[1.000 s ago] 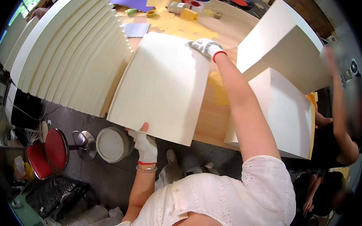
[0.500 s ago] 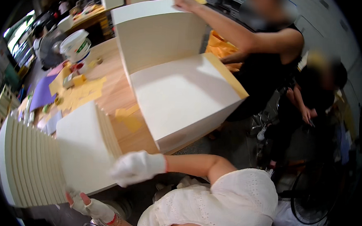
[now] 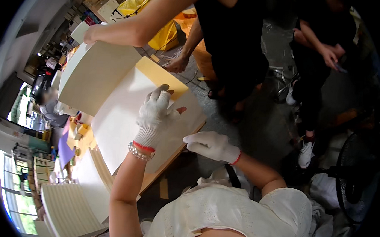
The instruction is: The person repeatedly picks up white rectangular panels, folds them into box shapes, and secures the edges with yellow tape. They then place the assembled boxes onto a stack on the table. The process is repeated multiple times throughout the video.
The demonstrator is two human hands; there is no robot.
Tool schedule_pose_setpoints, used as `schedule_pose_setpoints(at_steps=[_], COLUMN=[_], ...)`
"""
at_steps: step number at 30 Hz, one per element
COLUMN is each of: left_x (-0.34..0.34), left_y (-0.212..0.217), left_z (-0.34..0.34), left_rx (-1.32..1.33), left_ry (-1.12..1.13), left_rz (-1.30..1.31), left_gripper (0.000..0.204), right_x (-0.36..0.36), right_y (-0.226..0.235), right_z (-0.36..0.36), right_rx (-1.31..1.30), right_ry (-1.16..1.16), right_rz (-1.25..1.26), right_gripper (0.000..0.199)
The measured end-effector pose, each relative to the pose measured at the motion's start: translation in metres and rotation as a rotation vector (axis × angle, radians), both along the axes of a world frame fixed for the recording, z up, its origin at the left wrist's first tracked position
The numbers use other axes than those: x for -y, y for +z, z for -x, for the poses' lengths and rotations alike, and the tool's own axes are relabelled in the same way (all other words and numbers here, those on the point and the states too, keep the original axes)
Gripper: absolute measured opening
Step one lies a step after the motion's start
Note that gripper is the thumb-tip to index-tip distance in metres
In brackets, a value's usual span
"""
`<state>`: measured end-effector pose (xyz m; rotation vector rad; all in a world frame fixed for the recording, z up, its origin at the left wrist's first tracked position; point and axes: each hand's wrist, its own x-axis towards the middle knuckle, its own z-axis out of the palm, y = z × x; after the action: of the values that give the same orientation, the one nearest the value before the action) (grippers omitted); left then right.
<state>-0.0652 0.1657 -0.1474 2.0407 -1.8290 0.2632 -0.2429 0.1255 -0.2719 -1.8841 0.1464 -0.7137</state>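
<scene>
My left hand (image 3: 156, 108), in a white knit glove with bare fingertips, hovers over or touches a large white sheet (image 3: 124, 110) bordered by a yellow strip (image 3: 163, 77). Its fingers are apart and I see nothing in them. Just off the sheet's near right edge is my right hand (image 3: 213, 146), also gloved, fingers stretched out to the left and holding nothing visible. A curved white panel (image 3: 99, 71) stands up from the sheet's far left side. A co-worker's hand (image 3: 92, 34) rests on that panel's top edge; the co-worker's other hand (image 3: 178, 64) hangs near the yellow strip.
Stacked white curved panels (image 3: 71, 209) stand at the lower left. Purple sheet material (image 3: 65, 148) lies on the wooden table behind them. Yellow bags (image 3: 164, 35) sit at the back. On the right are a seated person (image 3: 322, 52) and a black fan (image 3: 352, 178).
My view has turned right. My left hand has moved from the stacked panels to above the white sheet, and my right hand has shifted right. The co-worker still touches the upright panel.
</scene>
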Motion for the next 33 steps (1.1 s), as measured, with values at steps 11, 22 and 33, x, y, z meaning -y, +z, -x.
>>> schedule_pose_setpoints(at_steps=[11,22,33], left_x=[0.039,0.043,0.043], left_y=[-0.010,0.001,-0.004], left_z=[-0.008,-0.004,-0.004], left_rx=[-0.168,-0.215,-0.230], left_ry=[0.054,0.135,0.150], left_rz=[-0.086,-0.141,-0.088], left_gripper=[0.021,0.034,0.031], right_x=[0.064,0.075,0.079], right_y=[-0.023,-0.036,-0.031], right_z=[0.021,0.003,0.006], right_rx=[0.123,0.195,0.077], right_ry=[0.001,0.090,0.147], right_rz=[-0.206,-0.200,-0.214], right_gripper=[0.022,0.022,0.030])
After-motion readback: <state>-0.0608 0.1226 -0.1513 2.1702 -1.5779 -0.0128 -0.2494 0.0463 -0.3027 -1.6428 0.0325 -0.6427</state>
